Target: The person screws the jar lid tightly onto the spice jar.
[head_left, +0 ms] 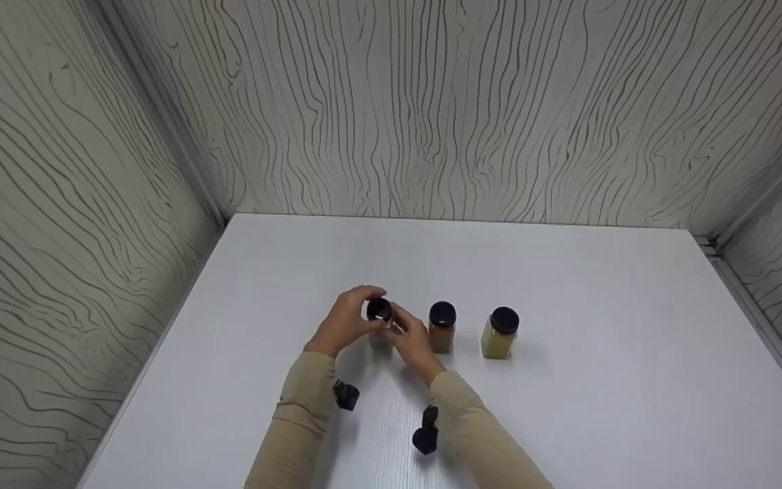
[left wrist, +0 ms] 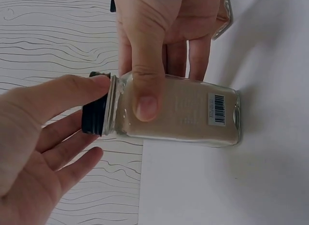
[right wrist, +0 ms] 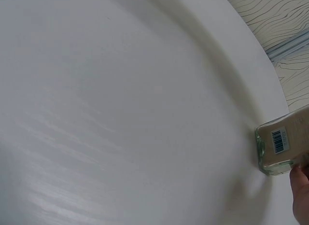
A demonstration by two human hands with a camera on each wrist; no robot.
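A square glass spice jar with beige powder and a barcode label is between both hands. My left hand pinches its black lid between thumb and fingers. Lower down, my right hand grips the glass body, the thumb across one face. Below the lid, a ridged neck shows in the left wrist view. The right wrist view catches only the jar's base and part of the right hand. Whether the base touches the table I cannot tell.
Right of the hands stands a jar of reddish-brown spice, with a jar of yellow powder farther right, both black-lidded. The white table meets patterned walls at the back and sides. Black wrist devices hang by the sleeves.
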